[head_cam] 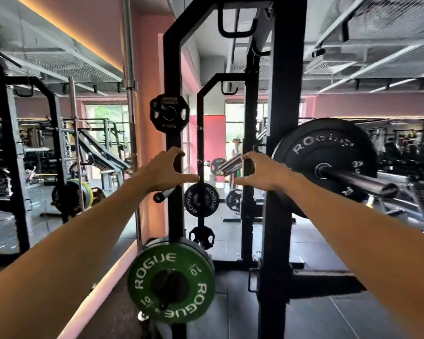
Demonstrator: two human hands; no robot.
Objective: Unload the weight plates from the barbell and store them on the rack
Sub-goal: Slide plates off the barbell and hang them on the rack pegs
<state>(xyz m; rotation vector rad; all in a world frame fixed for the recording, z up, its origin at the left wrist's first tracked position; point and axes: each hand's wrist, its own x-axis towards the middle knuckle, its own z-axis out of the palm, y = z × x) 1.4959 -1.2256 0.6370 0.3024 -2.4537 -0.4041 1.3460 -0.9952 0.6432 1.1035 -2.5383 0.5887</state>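
Note:
A large black Rogue plate [328, 152] sits on the barbell [360, 183] at the right, behind the black rack upright [277, 118]. The bar's sleeve end sticks out toward me. My left hand [167, 170] and my right hand [260, 172] are stretched out in front of the rack at mid height, thumbs and fingers spread in a wide curve, and they hold nothing. On the rack's left upright [171, 69] hang a small black 2.5 kg plate [169, 113] high up and a green 10 plate [171, 282] low down. A bare storage peg [163, 194] sits just below my left hand.
A small black Rogue plate [201, 199] and another small plate [201, 237] hang on a thin rear post. A chrome peg [228, 165] points out beside my right hand. A mirror wall [59, 143] on the left reflects other racks. Dark rubber floor [328, 314] lies below.

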